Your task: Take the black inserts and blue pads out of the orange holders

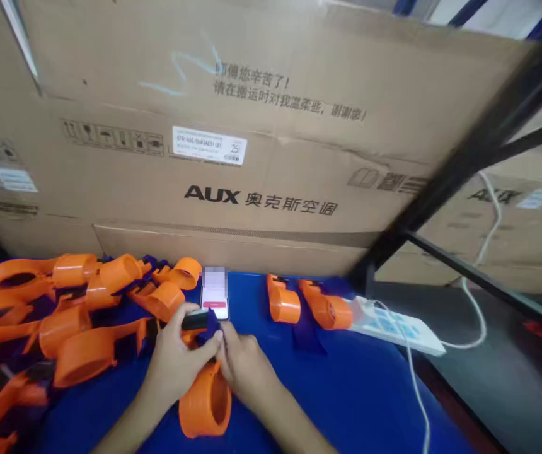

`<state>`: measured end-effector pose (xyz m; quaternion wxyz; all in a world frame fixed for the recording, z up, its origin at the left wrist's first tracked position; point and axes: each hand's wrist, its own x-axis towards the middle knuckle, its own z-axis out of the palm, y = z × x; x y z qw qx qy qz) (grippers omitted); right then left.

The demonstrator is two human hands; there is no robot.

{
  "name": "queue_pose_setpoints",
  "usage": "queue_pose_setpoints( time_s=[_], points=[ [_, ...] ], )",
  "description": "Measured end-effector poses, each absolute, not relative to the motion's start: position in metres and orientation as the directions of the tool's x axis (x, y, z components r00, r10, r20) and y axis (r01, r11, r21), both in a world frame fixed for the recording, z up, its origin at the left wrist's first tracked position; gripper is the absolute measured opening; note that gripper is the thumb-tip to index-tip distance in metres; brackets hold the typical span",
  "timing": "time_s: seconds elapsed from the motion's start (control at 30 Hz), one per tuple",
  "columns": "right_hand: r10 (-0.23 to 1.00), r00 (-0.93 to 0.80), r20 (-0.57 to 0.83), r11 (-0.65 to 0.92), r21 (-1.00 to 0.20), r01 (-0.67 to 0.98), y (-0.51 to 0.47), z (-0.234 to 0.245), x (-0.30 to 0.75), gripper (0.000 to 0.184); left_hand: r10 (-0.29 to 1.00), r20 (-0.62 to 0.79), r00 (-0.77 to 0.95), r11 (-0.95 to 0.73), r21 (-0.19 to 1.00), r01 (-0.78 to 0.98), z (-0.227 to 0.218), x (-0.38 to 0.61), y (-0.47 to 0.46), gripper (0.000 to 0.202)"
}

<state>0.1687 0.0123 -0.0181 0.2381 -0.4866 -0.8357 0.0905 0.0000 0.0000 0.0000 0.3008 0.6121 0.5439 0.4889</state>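
Forearms [294, 422], hollow orange cylinder [195, 410], dark-blue strap [212, 324]

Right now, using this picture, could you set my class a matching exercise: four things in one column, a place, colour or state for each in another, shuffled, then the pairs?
Things
1. Left hand
2. Phone
3. Power strip
4. Carton

Descriptions
A. white, at the right edge of the table
B. brown, standing behind the blue table
C. holding an orange piece
D. screen lit, just beyond the left hand

Pairs: 1-C, 2-D, 3-A, 4-B
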Motion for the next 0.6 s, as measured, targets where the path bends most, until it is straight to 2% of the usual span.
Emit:
queue_pose_setpoints(
  time_s=[0.1,0.27,0.4,0.5,0.6],
  points=[
    [0.85,-0.426,0.311,0.527,-0.474,0.705,0.009,-0.011,0.169,0.029,0.958,0.282,-0.051,-0.246,0.9,0.36,-0.001,-0.004,0.006,0.032],
    [0.882,-0.361,0.303,0.463,-0.703,0.539,0.008,0.001,0.168,0.024,0.946,0.317,-0.068,-0.286,0.913,0.29,-0.003,-0.013,0.012,0.034],
    [0.887,-0.364,0.284,0.441,-0.756,0.484,0.011,0.008,0.168,0.024,0.95,0.301,-0.077,-0.28,0.936,0.213,-0.004,-0.018,0.017,0.034],
    [0.882,-0.385,0.273,0.447,-0.747,0.493,0.015,0.009,0.17,0.025,0.964,0.263,-0.029,-0.262,0.965,0.017,-0.004,-0.021,0.02,0.036],
    [0.906,-0.303,0.297,0.42,-0.731,0.538,0.022,0.007,0.178,0.03,0.97,0.244,-0.011,-0.239,0.936,-0.259,-0.002,-0.022,0.019,0.045]
  ],
)
